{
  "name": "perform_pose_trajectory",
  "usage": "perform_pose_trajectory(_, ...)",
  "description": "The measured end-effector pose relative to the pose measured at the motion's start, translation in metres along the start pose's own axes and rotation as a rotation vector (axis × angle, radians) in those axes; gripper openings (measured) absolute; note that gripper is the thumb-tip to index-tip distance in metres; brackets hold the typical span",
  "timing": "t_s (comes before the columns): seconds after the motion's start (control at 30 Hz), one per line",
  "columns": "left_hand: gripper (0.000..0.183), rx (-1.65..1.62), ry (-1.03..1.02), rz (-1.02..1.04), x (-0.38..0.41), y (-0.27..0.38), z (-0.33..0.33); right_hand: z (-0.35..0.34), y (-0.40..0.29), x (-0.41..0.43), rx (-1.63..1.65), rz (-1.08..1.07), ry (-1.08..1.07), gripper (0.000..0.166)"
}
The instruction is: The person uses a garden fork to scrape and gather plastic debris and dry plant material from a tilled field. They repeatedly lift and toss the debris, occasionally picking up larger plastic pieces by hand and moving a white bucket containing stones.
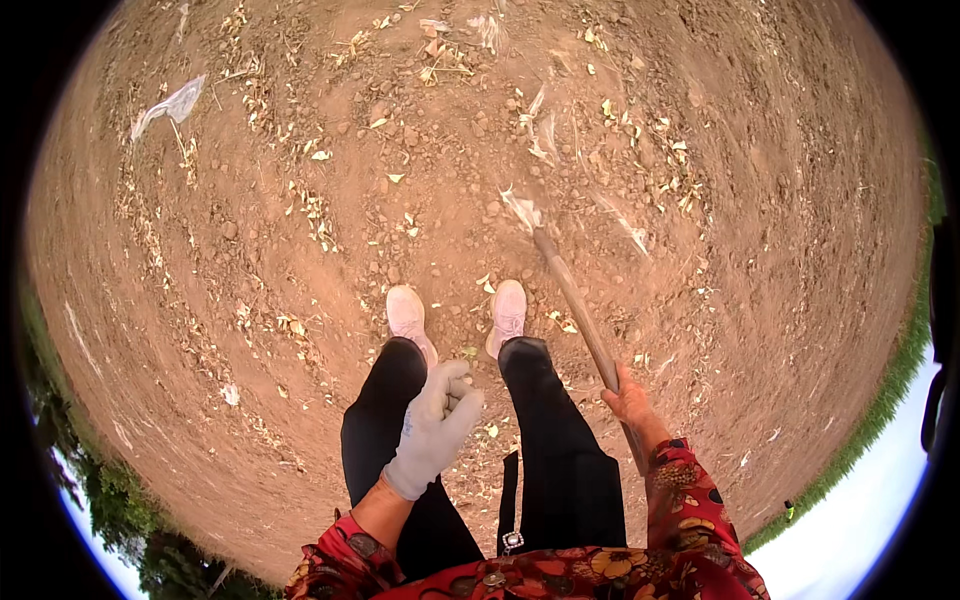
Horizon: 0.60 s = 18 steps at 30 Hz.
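Observation:
My left hand (437,427), in a pale work glove, hangs in front of my black trousers with its fingers curled; whether anything is inside them is hidden. My right hand (631,401) is bare and grips a long wooden handle (577,304). The handle slants away to the upper left, down to the soil. Whitish torn plastic film (523,211) lies at its far end; no tool head can be made out there. My pink lace-up shoes (406,311) stand apart on the reddish-brown soil, left of the handle.
Dry leaves and stalks (315,217) lie in rows over the bare field. More scraps of plastic film (171,107) lie at the upper left and beyond the handle's end (541,135). Green grass (870,427) borders the field at the right, and trees (120,491) stand at the lower left.

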<state>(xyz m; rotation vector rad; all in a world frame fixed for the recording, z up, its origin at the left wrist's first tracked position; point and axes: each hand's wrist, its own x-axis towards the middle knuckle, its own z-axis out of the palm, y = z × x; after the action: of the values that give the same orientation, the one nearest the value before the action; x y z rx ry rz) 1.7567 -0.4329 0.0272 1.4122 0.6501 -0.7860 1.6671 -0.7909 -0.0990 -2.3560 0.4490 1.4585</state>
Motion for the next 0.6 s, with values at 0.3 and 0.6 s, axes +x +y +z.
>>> perform_pose_trajectory(0.3,0.041,0.639,-0.327,0.012,0.099,-0.013,-0.024,-0.028,-0.031,-0.096,1.075,0.424,0.122,0.046)
perform_pose_trajectory(0.6,0.034,0.699,-0.312,-0.042,0.134,0.019,-0.049,-0.07,-0.145,0.066,1.805,0.427,0.389,0.026)
